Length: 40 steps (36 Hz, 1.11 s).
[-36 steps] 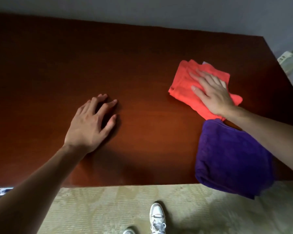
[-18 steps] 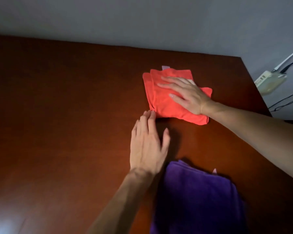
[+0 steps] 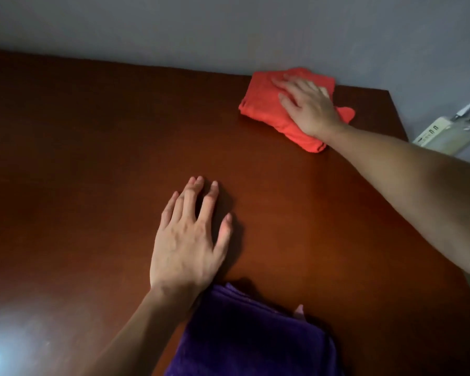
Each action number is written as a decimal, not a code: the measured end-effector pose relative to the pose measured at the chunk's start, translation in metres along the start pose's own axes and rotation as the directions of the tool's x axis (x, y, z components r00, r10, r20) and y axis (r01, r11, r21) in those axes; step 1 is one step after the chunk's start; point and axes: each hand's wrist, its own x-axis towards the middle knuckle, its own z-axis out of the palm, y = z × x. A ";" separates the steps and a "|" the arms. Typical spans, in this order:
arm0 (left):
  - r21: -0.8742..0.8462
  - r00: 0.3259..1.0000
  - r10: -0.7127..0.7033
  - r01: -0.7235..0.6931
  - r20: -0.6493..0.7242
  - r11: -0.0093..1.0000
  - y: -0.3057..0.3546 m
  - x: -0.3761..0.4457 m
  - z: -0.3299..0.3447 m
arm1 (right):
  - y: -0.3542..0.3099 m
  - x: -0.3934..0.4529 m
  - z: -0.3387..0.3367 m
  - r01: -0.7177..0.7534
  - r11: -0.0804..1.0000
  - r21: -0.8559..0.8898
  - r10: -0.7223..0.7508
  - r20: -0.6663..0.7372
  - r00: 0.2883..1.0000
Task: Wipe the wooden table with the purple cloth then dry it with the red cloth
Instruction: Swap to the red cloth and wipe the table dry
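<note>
We see the wooden worktop (image 3: 92,158): dark reddish-brown, smooth, with a bright glare patch at the near left corner. Its far edge meets a grey wall (image 3: 228,28).

Red cloth (image 3: 266,104): folded into a rough, bunched pad, orange-red, layered edges visible at its left and near sides. It lies at the far right of the worktop, close to the wall edge.

Right hand (image 3: 310,107): palm down on the red cloth, fingers spread flat and pointing toward the far left, pressing the cloth on the surface. No pinch, nothing curled around the fabric.

Left hand (image 3: 187,237): flat on bare wood near the centre, palm down, fingers slightly fanned, thumb out to the right. It holds nothing.

Purple cloth (image 3: 250,337): deep violet, plush, folded in layers, at the near edge, running out of view at the bottom. A small pale tag (image 3: 299,312) sticks up at its far right edge. The left wrist just overlaps its far left corner.

Off the right side of the worktop, a white power strip (image 3: 442,134) with cables, blurred.
</note>
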 end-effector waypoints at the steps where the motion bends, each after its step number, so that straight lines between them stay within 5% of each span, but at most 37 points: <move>1: -0.002 1.000 0.001 -0.001 -0.003 1.000 0.001 0.000 0.000 | -0.001 -0.006 0.003 -0.072 0.997 -0.007 0.072 -0.044 0.996; 7: -0.049 1.000 -0.003 0.001 -0.029 0.999 0.001 -0.002 -0.002 | -0.023 -0.085 0.008 -0.406 0.914 0.003 0.399 -0.193 0.896; 20: -0.357 0.998 0.038 -0.017 0.052 0.934 0.009 -0.009 -0.027 | -0.044 -0.302 -0.022 -0.104 0.995 0.003 0.103 -0.160 0.982; 24: -0.319 0.983 0.174 -0.146 0.061 0.936 0.033 -0.005 -0.017 | -0.032 -0.305 -0.028 -0.037 0.999 0.037 0.040 -0.069 0.997; 34: -0.178 0.967 0.215 -0.189 0.135 0.966 0.034 0.008 0.007 | 0.023 -0.237 -0.039 0.260 0.955 0.146 -0.272 0.070 0.960; 40: -0.134 0.965 0.221 -0.202 0.139 0.970 0.036 0.007 0.010 | 0.076 -0.151 -0.043 0.259 0.961 0.096 -0.270 0.127 0.954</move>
